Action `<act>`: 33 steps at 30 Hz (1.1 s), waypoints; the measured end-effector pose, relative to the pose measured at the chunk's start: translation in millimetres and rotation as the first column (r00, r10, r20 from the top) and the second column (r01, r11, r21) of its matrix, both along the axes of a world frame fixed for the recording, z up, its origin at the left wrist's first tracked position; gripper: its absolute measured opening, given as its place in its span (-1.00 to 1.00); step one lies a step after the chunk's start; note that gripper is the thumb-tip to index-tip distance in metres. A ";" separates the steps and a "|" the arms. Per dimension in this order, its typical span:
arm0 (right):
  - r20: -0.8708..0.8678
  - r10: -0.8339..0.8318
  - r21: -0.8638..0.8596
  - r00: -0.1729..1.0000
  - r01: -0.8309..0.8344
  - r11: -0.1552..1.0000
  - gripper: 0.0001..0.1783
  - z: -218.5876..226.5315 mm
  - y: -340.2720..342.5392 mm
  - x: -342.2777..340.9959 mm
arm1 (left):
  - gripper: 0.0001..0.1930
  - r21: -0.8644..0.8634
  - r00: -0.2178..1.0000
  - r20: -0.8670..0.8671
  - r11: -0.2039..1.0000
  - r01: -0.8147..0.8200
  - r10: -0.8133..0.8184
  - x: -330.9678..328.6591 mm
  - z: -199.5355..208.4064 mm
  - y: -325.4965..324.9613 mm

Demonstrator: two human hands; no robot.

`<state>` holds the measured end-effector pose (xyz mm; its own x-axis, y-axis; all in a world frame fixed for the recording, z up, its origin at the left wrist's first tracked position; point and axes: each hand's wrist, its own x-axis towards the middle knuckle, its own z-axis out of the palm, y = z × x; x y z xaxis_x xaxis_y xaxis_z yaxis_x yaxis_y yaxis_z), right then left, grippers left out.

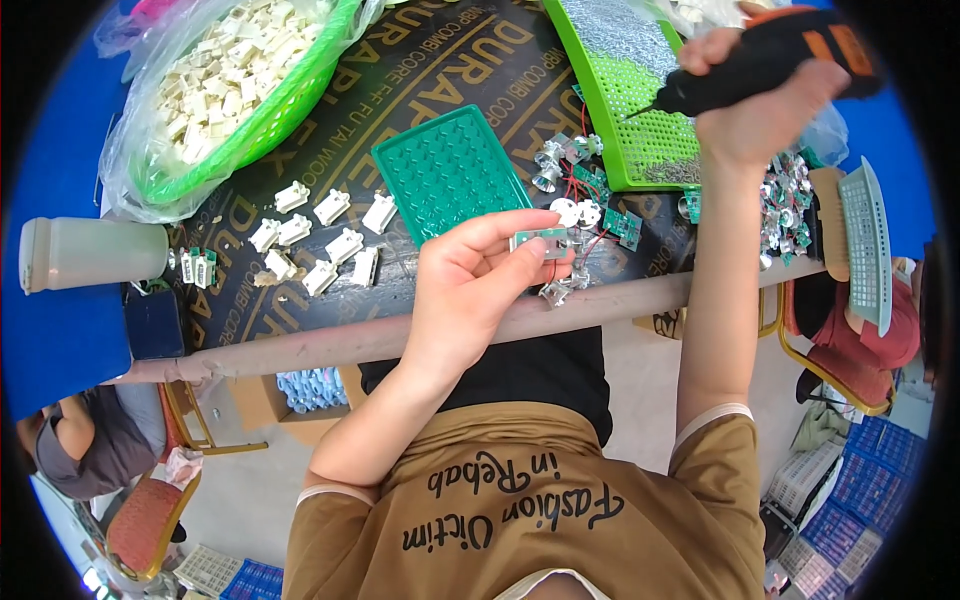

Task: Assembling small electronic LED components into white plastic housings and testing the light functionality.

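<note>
Bright, fairly even indoor light leaves only soft shadows, and the left hand [465,280] shows clearly. Small highlights gleam on the green moulded tray [455,175]. Fisheye distortion bows the front edge of the table [320,344]; the black-rimmed margins look softer.

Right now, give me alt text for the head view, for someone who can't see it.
A person's left hand holds a small white-and-green part while the right hand grips a black-and-orange power screwdriver over a light-green perforated tray. On the dark table lie loose white pieces, wired circuit boards and a dimpled green tray.
</note>
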<state>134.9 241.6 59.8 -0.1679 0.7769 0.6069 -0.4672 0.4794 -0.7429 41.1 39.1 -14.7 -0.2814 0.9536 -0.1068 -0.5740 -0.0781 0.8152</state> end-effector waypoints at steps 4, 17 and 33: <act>-0.047 0.489 0.010 0.871 -0.489 0.872 -0.04 22.2 -17.3 38.3 | -0.78 0.000 0.999 0.023 0.999 -0.033 0.033 -1.1 0.6 -1.8; 0.279 0.550 0.342 0.787 -0.617 0.709 -0.18 21.1 -107.8 42.4 | -0.78 -0.048 0.995 -0.089 0.998 -0.041 0.037 3.1 2.4 -4.1; 0.270 0.568 0.309 0.778 -0.629 0.714 -0.12 15.9 -110.9 33.5 | -0.78 -0.058 0.995 -0.094 0.997 -0.043 0.037 2.8 3.1 -6.2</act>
